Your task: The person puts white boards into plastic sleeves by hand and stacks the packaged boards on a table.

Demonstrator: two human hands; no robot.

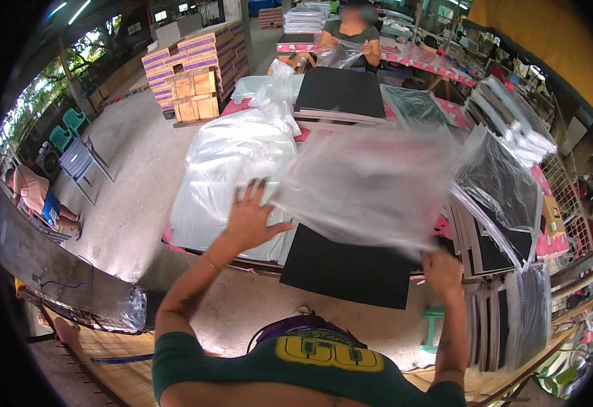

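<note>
A clear plastic sheet or bag (371, 186), smeared by motion, is spread in the air over the table's middle. My right hand (443, 275) is closed on its near right corner. My left hand (252, 218), fingers spread, is by the sheet's left edge, over a pile of clear plastic (235, 159). Under the raised sheet lies a flat black board (350, 268), its near end jutting past the table edge. Farther back sits a stack of black boards (340, 91). Plastic-wrapped black boards (500, 183) are piled to the right of my right hand.
Opposite me, a person (349, 41) handles clear plastic at the table's far side. Stacked cartons (205, 57) with a wooden crate (194, 95) stand at the back left. A grey chair (82, 163) and another person (35, 193) are far left. Upright wrapped boards (513, 315) stand near right.
</note>
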